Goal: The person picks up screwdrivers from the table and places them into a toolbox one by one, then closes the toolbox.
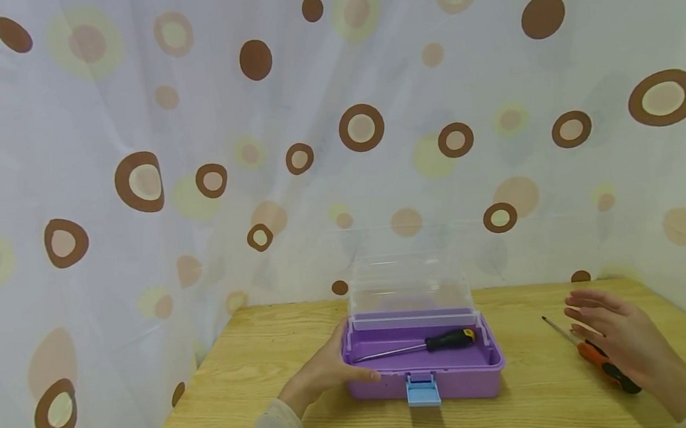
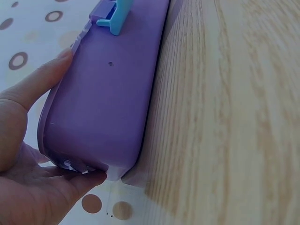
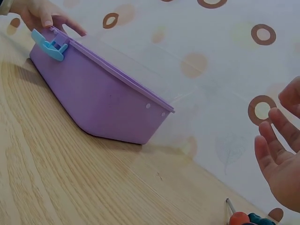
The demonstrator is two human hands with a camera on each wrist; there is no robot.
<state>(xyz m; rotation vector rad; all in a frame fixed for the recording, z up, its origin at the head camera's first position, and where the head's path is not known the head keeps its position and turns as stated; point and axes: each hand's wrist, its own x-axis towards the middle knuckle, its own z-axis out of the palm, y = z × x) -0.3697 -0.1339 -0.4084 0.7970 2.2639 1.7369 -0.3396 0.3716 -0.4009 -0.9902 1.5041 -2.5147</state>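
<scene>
On the wooden desk (image 1: 258, 362), a purple box (image 1: 425, 373) is sitting in the middle with its clear lid (image 1: 409, 284) standing up at the back. Its little blue latch (image 1: 423, 389) is hanging at the front, at 6 o'clock. Inside the box a black screwdriver (image 1: 422, 345) is lying flat, with its handle pointing to 3 o'clock.

At 9 o'clock from the box, the left hand (image 1: 324, 369) is holding the box's end. Its thumb is lying along the front wall and its fingers are curling around the corner, so the grip is on the box.

At 3 o'clock from the box, well apart from it, the right hand (image 1: 619, 335) is hovering over the desk. Its fingers are straight and spread out, so its grip is wide and holding nothing. Just under this hand an orange screwdriver (image 1: 604, 368) is lying on the desk, with its thin metal tip pointing to 10 o'clock.

Behind the desk a white curtain (image 1: 186, 154) with brown and yellow dots is hanging.
</scene>
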